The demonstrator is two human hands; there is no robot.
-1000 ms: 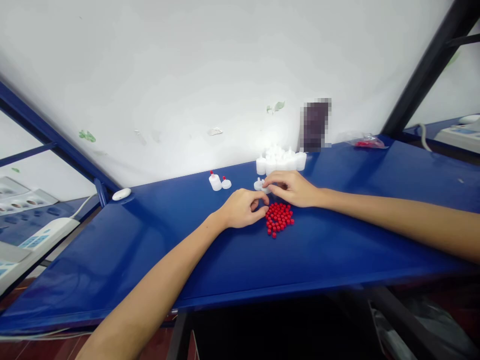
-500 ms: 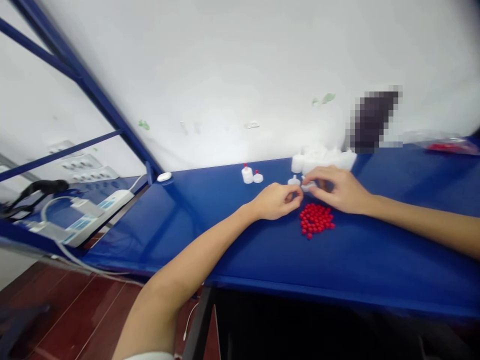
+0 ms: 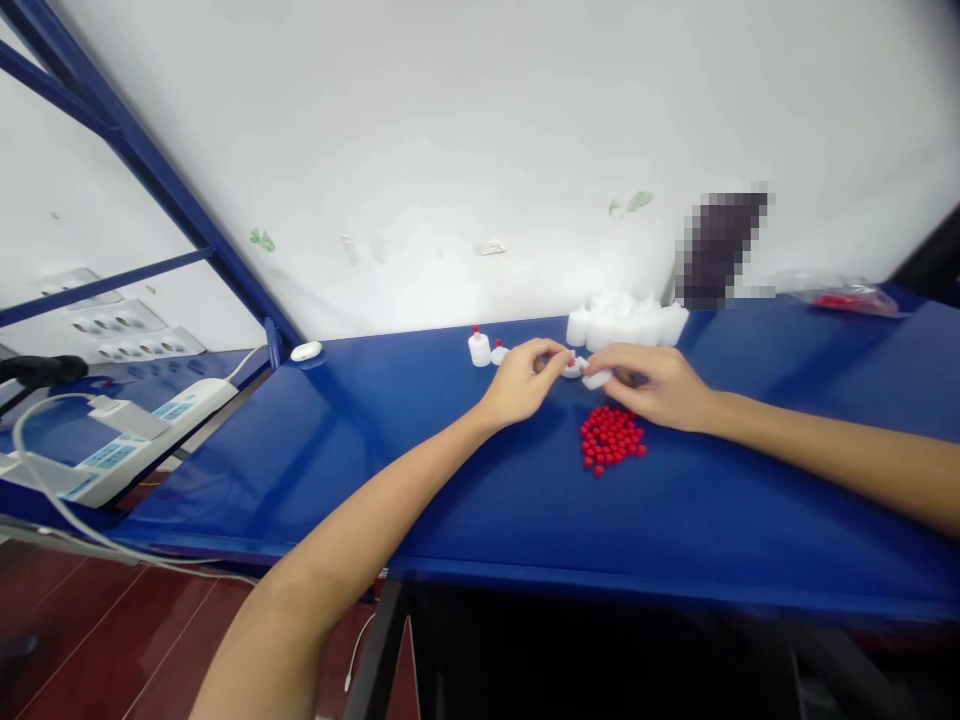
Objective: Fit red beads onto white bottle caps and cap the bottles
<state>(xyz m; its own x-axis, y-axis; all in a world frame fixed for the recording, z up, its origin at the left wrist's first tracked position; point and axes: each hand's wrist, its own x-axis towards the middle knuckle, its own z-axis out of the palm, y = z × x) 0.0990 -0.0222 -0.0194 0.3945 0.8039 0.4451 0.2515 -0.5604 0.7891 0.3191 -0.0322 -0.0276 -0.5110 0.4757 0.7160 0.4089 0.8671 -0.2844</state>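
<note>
My left hand is closed in a pinch, with a bit of a small red cap showing at its fingertips. Between thumb and fingers, my right hand grips a small white bottle, tilted with its nozzle towards the left hand. Another white piece lies just behind, partly hidden by the fingers. Below the hands, a pile of small red caps is spread on the blue table. Left of my left hand stand a white bottle with a red tip and a lower red-tipped one.
Several white bottles stand clustered along the wall behind my right hand. A clear plastic bag with red contents lies at the back right. A white oval object and a power strip with cables are to the left.
My right hand has lifted and tilted the white bottle. My left hand has risen to the bottle's nozzle, with red now showing at its fingertips. The camera view has shifted slightly.
</note>
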